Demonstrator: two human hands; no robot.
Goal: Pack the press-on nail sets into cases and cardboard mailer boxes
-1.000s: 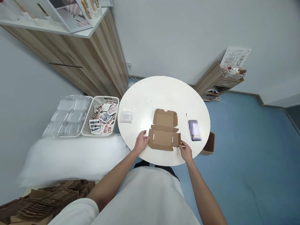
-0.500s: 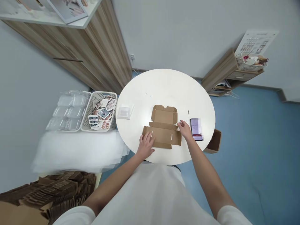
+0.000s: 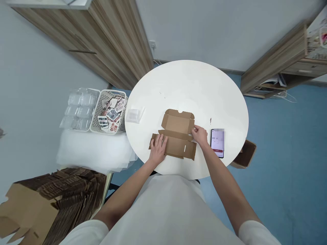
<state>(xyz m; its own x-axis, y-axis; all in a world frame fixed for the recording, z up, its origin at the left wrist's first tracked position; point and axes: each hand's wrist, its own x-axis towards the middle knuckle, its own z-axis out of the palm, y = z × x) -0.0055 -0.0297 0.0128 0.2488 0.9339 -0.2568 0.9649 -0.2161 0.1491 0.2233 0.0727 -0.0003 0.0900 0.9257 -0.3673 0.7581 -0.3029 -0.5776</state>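
Note:
An unfolded brown cardboard box (image 3: 176,144) lies flat on the white oval table (image 3: 199,88), its lid panel with side flaps pointing away from me. My left hand (image 3: 157,149) rests on the left end of the near panel, fingers spread. At the right edge, near the fold between lid and base, my right hand (image 3: 200,134) pinches a side flap of the box between thumb and fingers. To the right of that hand lies a phone (image 3: 217,143) with a lit timer screen. A small clear plastic packet (image 3: 134,115) sits at the table's left side.
Left of the table stand a white basket (image 3: 95,127) of printed nail-design cards and another with clear plastic trays (image 3: 80,109). Nearer are white translucent sheets (image 3: 92,149) and a stack of flattened cartons (image 3: 79,197). An open brown box (image 3: 245,154) stands below the table's right edge.
My right hand has closed its fingers on the box's right edge. My left hand stays on the left end. The camera view has shifted, tilting a little downward.

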